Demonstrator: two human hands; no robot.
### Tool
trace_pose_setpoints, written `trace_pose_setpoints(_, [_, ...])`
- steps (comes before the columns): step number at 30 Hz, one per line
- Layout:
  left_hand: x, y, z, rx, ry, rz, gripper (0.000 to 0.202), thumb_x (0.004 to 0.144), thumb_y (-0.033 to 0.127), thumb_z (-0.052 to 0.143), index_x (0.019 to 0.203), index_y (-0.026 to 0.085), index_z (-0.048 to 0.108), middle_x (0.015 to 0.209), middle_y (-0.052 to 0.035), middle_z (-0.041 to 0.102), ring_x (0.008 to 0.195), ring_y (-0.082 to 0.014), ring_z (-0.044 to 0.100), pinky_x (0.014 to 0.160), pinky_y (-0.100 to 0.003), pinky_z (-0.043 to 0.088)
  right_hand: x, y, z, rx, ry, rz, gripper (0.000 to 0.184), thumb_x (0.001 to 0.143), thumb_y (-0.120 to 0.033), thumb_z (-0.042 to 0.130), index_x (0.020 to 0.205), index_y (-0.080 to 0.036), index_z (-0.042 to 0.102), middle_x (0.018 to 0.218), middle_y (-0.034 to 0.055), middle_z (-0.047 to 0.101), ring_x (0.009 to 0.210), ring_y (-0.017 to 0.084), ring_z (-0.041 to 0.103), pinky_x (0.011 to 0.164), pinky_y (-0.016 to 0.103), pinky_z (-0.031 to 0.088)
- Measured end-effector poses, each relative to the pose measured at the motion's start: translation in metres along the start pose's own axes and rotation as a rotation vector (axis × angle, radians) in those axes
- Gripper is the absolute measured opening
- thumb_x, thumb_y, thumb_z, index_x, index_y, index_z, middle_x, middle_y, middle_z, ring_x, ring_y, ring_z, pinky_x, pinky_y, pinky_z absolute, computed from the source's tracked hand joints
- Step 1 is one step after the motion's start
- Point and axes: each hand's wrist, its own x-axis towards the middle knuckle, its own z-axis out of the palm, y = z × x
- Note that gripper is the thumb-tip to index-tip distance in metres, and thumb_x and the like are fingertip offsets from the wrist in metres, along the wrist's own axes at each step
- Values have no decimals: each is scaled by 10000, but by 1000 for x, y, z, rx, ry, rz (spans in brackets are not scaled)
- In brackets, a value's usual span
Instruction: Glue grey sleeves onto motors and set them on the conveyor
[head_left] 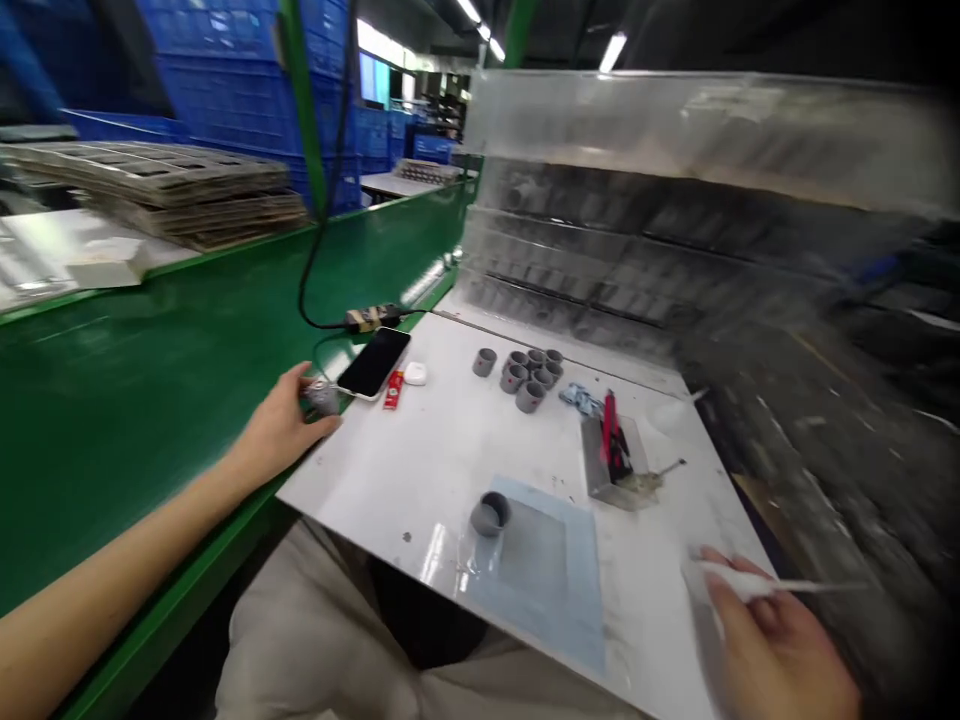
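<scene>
Grey moulded cup [322, 397], one, held in the left hand [281, 425] just off the near-left edge of the white tabletop [390, 470], at nine o'clock from the tabletop's middle; fingers [300, 372] curled round it, gripping it. Right hand [780, 640], at four o'clock, motion-blurred; fingers [724, 590] pressed together, pinching a slim white stick [750, 585], exact kind not discernible. Grey cups [529, 375], a loose group standing upright at twelve o'clock, some with red marks. Single grey cup [490, 513], at seven o'clock, on a pale blue mat [540, 590]. Clear plastic box [611, 470], at two o'clock, containing a red-handled tool [609, 430]; crumpled blue packets [580, 400] just beside it. Black smartphone [373, 362], red packet [393, 389] and white case [415, 374], grouped at ten o'clock. Power strip [371, 318], beyond the smartphone. Green conveyor bench [150, 420], along the left side. Clear acrylic rack [637, 200], at one o'clock, beyond the tabletop. Blue plastic crates [217, 80], stacked at eleven o'clock.
</scene>
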Motion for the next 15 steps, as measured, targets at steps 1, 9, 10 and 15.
trace_pose_setpoints(1, [-6,7,-4,14,33,33,934,888,426,813,1624,66,366,1422,-228,651,1154,-361,701,930,-511,624,-4,-7,1,-16,21,27,449,815,-553,783,1167,-274,797,1348,138,766,1396,437,615,1288,623,364])
trace_pose_setpoints(9, [-64,86,37,-272,-383,352,617,921,514,764,1470,361,528,1397,-91,712,969,-266,725,479,-261,582,-9,-9,12,198,-21,-18,579,790,-597,783,1198,-197,689,1367,183,744,1359,401,658,1254,629,415])
trace_pose_setpoints(10, [-68,94,51,-280,-457,365,678,878,501,805,1479,374,519,1414,-86,721,1010,-286,748,567,-306,641,-10,-4,12,193,-13,-31,585,797,-594,771,1221,-205,668,1377,182,738,1355,391,663,1247,620,431])
trace_pose_setpoints(15, [-75,111,111,-293,-548,292,696,859,558,764,1493,461,496,1343,-19,785,1166,-348,776,985,-527,645,-11,7,-4,63,-11,-87,526,847,-517,742,1276,-221,668,1235,167,791,1140,362,768,1065,567,599])
